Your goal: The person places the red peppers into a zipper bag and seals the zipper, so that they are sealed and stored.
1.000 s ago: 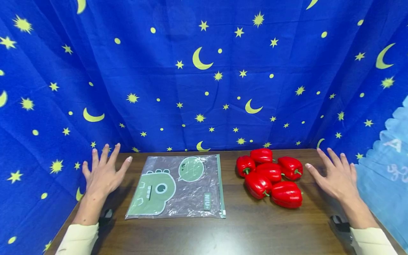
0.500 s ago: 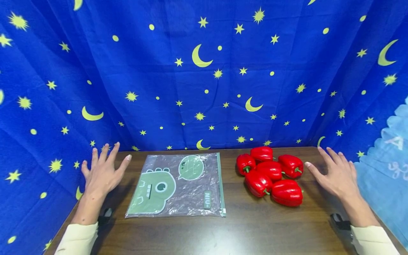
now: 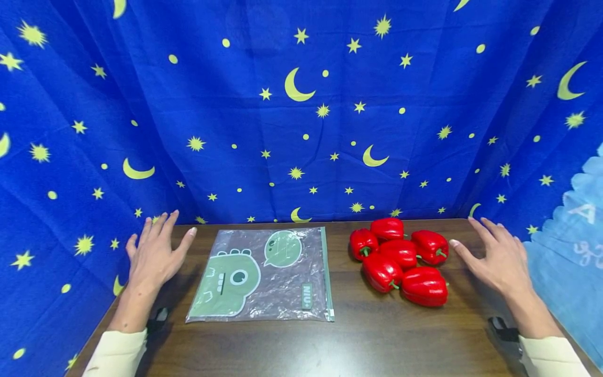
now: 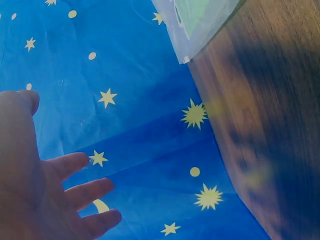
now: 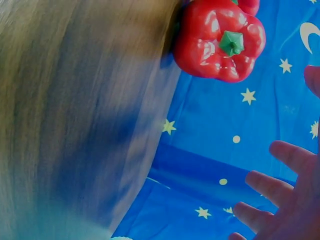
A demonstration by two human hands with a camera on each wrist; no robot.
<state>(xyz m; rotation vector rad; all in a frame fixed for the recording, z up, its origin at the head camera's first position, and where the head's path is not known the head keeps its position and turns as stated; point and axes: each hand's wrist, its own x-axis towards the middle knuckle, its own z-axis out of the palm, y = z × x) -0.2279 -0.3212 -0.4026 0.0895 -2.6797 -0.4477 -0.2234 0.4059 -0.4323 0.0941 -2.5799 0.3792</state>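
Left of the zip bag (image 3: 280,288), the left hand (image 3: 155,259) spreads its fingers. Right of the bag lie six red peppers (image 3: 398,254), then the right hand (image 3: 501,263), likewise spread.

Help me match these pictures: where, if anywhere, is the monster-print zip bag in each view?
Head: monster-print zip bag, lower half, mostly left of centre.
Left wrist: only part, at the top edge, right of centre.
Right wrist: not in it.
Shared landmark: blue star-print curtain, all three.
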